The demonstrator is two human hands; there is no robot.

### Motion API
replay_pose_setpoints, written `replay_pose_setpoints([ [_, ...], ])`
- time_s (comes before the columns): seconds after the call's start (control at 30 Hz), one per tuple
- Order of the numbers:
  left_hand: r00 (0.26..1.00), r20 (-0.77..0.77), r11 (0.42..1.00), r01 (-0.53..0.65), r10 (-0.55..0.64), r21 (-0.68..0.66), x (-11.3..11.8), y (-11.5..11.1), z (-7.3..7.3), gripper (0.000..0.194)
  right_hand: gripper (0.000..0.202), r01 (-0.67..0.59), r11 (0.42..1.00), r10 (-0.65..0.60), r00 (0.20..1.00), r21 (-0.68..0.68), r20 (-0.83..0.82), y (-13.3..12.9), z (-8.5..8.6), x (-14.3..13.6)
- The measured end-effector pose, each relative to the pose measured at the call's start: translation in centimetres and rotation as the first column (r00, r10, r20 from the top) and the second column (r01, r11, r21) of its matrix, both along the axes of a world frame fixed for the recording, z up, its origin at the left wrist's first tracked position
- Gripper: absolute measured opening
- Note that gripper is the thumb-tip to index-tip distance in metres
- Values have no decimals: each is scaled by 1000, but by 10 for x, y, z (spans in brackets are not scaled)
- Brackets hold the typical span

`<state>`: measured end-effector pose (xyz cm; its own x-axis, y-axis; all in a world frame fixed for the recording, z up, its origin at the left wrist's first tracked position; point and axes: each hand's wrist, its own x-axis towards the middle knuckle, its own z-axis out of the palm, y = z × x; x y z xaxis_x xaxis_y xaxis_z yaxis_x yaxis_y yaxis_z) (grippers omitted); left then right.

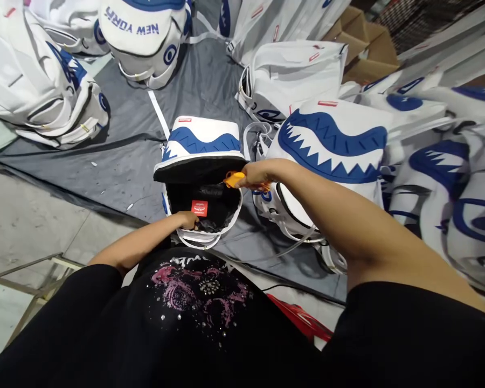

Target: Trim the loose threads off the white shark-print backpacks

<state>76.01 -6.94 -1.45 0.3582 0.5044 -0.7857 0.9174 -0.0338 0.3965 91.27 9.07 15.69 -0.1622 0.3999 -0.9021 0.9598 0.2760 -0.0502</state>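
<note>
Item, central: small white backpack with a blue zigzag-toothed panel and black lining [204, 141], lying on a dark grey sheet covering [125, 134], directly before the person; mouth open, top panel raised and tilted back, its black underside showing. Inside: red rectangular label with pale print [199, 208], fixed to the lining. White strap running from the far left side of the backpack.

Left hand, bare [189, 220]: at the near left edge of the backpack's mouth, fingers bent over the rim and touching it; the fingertips are lost against the dark lining, so whether they pinch the fabric cannot be told. Red label just beyond the fingers.

Right hand, bare [255, 174]: fingers closed around a bright orange hand tool with a thin tip [233, 179]; the tool points leftward, its front end over the far right corner of the opening, just under the raised panel. The backpack lies to the left of this grip and between the two hands; contact between tool and lining cannot be told.

Surroundings: large white backpack with a blue toothed-mouth design [331, 143], upright, just right of the small one; white backpack with blue "NEW YORK" lettering [141, 32], farther off, to the left; brown cardboard box [374, 56], far right.
</note>
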Motion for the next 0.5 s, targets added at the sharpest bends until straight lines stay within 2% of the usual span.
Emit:
replay_pose_setpoints([
  [0.13, 999, -12, 995, 54, -53, 86, 15, -24, 15, 43, 45, -33, 999, 32, 998, -8, -48, 9, -5, 5],
  [0.23, 997, -28, 988, 69, -65, 136, 21, -38, 22, 56, 50, -96, 995, 96, 995, 3, -38, 14, -10, 8],
  [0.3, 995, -23, 982, 98, -95, 162, 22, -43, 23, 62, 50, -131, 991, 132, 991, 22, -29, 16, -13, 7],
  [0.37, 989, 5, 968, 146, -150, 204, 20, -45, 21, 60, 49, -161, 986, 161, 987, 50, -4, 16, -13, 4],
  [0.5, 980, 54, 950, 170, -190, 261, 19, -43, 14, 54, 42, -276, 951, 255, 954, 138, 157, 12, -15, -3],
])
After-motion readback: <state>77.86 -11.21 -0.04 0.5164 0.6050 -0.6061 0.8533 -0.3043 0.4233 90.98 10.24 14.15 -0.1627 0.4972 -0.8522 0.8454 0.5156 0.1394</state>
